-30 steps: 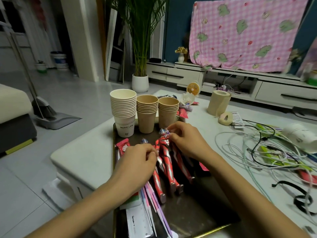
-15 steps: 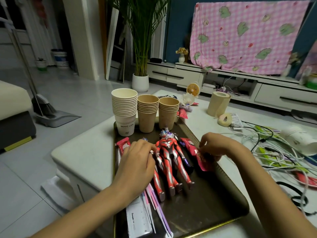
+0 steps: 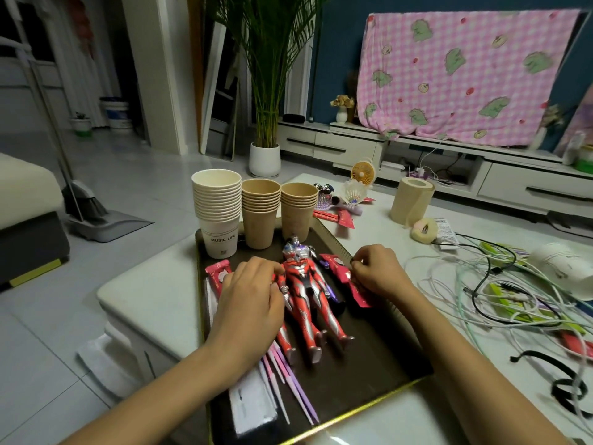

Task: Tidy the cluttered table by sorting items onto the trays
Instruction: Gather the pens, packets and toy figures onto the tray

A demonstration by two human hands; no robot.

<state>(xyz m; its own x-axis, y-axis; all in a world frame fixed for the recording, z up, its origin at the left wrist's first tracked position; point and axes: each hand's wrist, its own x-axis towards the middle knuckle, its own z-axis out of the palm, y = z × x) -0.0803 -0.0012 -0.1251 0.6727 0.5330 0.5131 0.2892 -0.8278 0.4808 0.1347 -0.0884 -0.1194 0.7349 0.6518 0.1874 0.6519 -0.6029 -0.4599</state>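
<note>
The dark tray [image 3: 378, 358] sits near the left end of the white table [image 3: 154, 297]. Its far edge is filled by three stacks of paper cups [image 3: 218, 207], pink sticks [image 3: 288, 380] run toward its near edge, a red toy figure [image 3: 305, 293] lies face up along its middle, and its near right quarter is bare. The left hand [image 3: 248, 300] lies over a second figure [image 3: 287, 342] beside the red one with fingers bent, though I cannot tell if it grasps it. The right hand [image 3: 375, 271] pinches a red packet [image 3: 359, 293] just inside the tray's right rim, with tangled cables [image 3: 481, 293] crowding the table beyond.
</note>
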